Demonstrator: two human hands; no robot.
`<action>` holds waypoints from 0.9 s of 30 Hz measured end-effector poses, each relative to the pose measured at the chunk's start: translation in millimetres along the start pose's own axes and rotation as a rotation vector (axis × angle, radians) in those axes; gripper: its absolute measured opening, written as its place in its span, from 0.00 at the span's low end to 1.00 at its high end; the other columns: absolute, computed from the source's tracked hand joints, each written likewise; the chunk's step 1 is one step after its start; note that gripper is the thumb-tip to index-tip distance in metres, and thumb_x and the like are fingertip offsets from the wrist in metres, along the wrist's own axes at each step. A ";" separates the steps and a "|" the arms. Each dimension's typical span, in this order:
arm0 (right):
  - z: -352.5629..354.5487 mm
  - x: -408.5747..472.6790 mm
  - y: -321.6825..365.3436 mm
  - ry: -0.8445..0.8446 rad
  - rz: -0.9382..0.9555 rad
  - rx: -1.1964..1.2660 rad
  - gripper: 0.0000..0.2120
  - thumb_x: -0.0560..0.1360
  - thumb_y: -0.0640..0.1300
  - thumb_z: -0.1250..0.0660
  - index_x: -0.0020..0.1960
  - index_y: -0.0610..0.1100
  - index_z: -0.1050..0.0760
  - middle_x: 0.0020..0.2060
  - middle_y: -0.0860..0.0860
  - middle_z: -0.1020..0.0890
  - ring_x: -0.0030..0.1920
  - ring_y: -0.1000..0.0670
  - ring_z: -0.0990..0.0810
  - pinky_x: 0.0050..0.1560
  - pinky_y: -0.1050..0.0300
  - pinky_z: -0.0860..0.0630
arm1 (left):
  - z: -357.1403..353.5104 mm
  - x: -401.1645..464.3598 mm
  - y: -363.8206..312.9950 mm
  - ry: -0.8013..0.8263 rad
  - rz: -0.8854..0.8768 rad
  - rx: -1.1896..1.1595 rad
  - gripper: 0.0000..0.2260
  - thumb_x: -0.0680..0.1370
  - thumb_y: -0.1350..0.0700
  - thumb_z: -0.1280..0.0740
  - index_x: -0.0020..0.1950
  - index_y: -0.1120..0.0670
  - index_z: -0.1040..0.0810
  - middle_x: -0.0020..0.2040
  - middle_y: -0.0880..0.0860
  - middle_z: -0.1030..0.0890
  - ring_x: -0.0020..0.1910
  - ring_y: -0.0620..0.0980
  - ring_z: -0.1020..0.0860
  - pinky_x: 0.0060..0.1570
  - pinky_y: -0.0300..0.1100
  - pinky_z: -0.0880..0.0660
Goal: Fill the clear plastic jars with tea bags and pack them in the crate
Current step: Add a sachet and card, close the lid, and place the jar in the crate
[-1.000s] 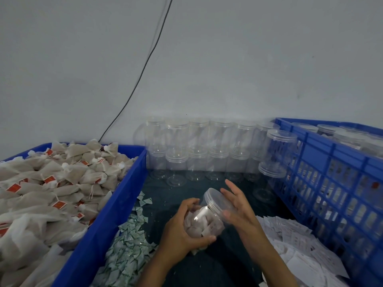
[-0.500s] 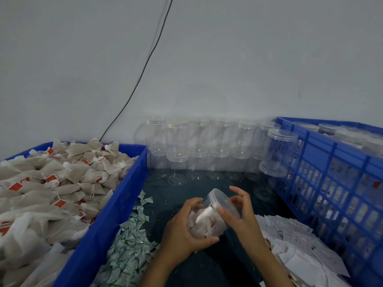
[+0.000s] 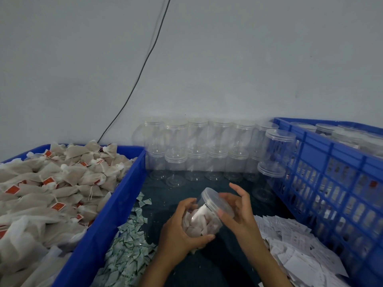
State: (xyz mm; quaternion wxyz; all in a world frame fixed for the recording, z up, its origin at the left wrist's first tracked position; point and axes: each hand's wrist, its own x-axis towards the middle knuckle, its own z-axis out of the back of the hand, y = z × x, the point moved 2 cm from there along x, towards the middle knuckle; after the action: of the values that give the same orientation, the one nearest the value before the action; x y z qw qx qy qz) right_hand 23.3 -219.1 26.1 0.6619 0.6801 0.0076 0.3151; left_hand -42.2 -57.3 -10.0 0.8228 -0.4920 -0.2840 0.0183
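Lid goes on a filled jar (image 3: 202, 219) beside the blue crate (image 3: 331, 183).
Left hand (image 3: 180, 230) grips the jar; right hand (image 3: 236, 210) fingers curl on the lid (image 3: 217, 201); seating it square before twisting should help.

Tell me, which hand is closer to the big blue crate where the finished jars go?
The right hand. It is at the lid of the held jar, on the side toward the crate; the left hand grips the jar's body, farther away.
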 end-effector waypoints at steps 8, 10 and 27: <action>-2.4 0.5 0.0 0.004 -0.079 0.001 0.36 0.65 0.59 0.24 0.67 0.63 0.39 0.59 0.53 0.25 0.53 0.65 0.22 0.46 0.71 0.25 | -1.1 -1.9 -6.7 0.021 -0.027 0.045 0.39 0.57 0.40 0.20 0.65 0.34 0.33 0.60 0.35 0.24 0.56 0.36 0.23 0.53 0.42 0.21; -3.1 0.6 1.2 -0.017 -0.098 -0.007 0.35 0.64 0.62 0.25 0.66 0.63 0.38 0.57 0.51 0.26 0.50 0.65 0.22 0.44 0.72 0.25 | -2.1 -3.0 -8.7 0.032 -0.034 0.060 0.40 0.57 0.38 0.21 0.65 0.33 0.34 0.60 0.34 0.25 0.56 0.35 0.23 0.53 0.40 0.22; -11.3 -1.0 -1.6 -0.172 -0.126 0.169 0.27 0.59 0.52 0.22 0.55 0.50 0.28 0.47 0.57 0.19 0.46 0.58 0.18 0.41 0.64 0.22 | -14.2 -3.3 -9.2 0.082 0.072 -0.055 0.36 0.63 0.44 0.22 0.69 0.41 0.32 0.60 0.42 0.22 0.56 0.42 0.21 0.54 0.50 0.22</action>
State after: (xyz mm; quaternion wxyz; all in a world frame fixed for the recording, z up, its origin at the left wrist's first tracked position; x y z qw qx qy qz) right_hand 18.2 -209.2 23.3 0.6189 0.7561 0.0202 0.2119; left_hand -40.3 -74.5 -8.9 0.8188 -0.5245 -0.2326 0.0201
